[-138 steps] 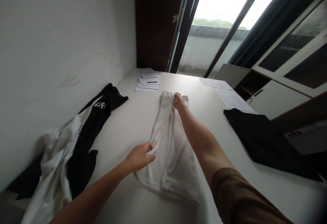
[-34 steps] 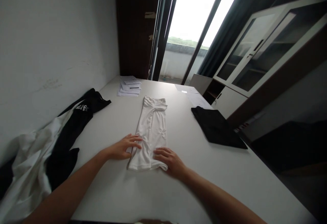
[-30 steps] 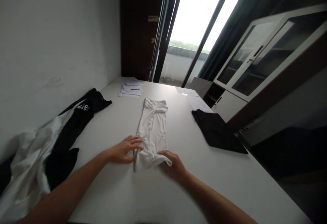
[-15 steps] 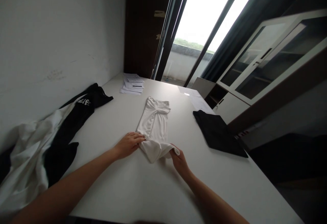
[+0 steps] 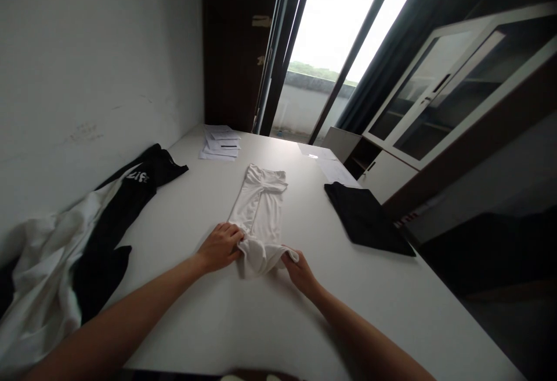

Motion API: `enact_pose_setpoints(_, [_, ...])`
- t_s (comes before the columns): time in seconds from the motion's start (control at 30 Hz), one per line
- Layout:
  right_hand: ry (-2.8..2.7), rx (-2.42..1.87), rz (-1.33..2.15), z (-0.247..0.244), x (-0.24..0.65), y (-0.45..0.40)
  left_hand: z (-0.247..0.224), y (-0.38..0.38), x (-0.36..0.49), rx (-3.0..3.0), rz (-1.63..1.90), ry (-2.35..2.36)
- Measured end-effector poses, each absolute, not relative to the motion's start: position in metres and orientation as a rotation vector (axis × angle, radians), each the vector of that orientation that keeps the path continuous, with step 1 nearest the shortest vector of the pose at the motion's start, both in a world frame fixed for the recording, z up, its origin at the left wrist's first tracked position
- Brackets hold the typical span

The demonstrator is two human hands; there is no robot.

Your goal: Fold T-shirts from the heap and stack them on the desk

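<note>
A white garment (image 5: 266, 210) lies in a long narrow shape at the middle of the white table (image 5: 183, 317), its near end bunched up and partly raised. My left hand (image 5: 223, 245) is closed on the garment's left edge near that end. On the other side my right hand (image 5: 299, 269) pinches the near right corner, where the cloth curls over the thumb; its other fingers are hidden under the cloth.
Black and white clothes (image 5: 104, 224) are heaped along the left wall. A folded black garment (image 5: 368, 218) lies at the right edge. Papers (image 5: 221, 143) with a dark pen sit at the far left, more sheets (image 5: 335, 171) at the far right.
Both hands still hold the white garment. The near flap has shifted slightly and its hanging point is now more bunched between the hands. The whole view has moved a little.
</note>
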State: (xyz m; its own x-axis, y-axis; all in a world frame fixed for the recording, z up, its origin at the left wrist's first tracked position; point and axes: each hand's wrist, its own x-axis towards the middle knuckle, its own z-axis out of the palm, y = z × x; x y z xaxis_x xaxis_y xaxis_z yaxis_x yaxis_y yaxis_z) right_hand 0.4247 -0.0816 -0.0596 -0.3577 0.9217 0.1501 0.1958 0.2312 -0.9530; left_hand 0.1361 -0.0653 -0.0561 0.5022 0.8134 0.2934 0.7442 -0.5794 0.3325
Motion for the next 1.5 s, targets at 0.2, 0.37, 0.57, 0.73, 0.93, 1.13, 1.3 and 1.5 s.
enact_pose_setpoints(0.2, [-1.585,-1.093,1.218,-0.068,0.428,-0.078,-0.065,-0.059,0.136,2.506,0.664,1.364])
enact_pose_setpoints(0.37, [-1.556,-1.093,1.230,-0.068,0.432,-0.076,-0.065,-0.053,0.136,2.494,0.634,1.466])
enact_pose_setpoints(0.57, [-1.559,-1.064,1.278,-0.068,0.430,-0.077,-0.055,-0.057,0.146,2.551,0.552,1.574])
enact_pose_setpoints(0.73, [-1.504,-1.113,1.279,-0.069,0.430,-0.076,-0.052,-0.061,0.149,2.631,0.532,1.607])
enact_pose_setpoints(0.93, [-1.495,-1.104,1.343,-0.077,0.429,-0.076,-0.060,-0.058,0.149,2.659,0.611,1.590])
enact_pose_setpoints(1.13, [-1.392,-1.095,1.431,-0.073,0.425,-0.074,-0.064,-0.057,0.149,2.699,0.690,1.244])
enact_pose_setpoints(1.3, [-1.350,-1.105,1.465,-0.065,0.425,-0.074,-0.059,-0.061,0.150,2.626,0.630,1.120])
enact_pose_setpoints(1.5, [-1.326,-1.104,1.468,-0.064,0.428,-0.074,-0.057,-0.070,0.164,2.629,0.573,1.197])
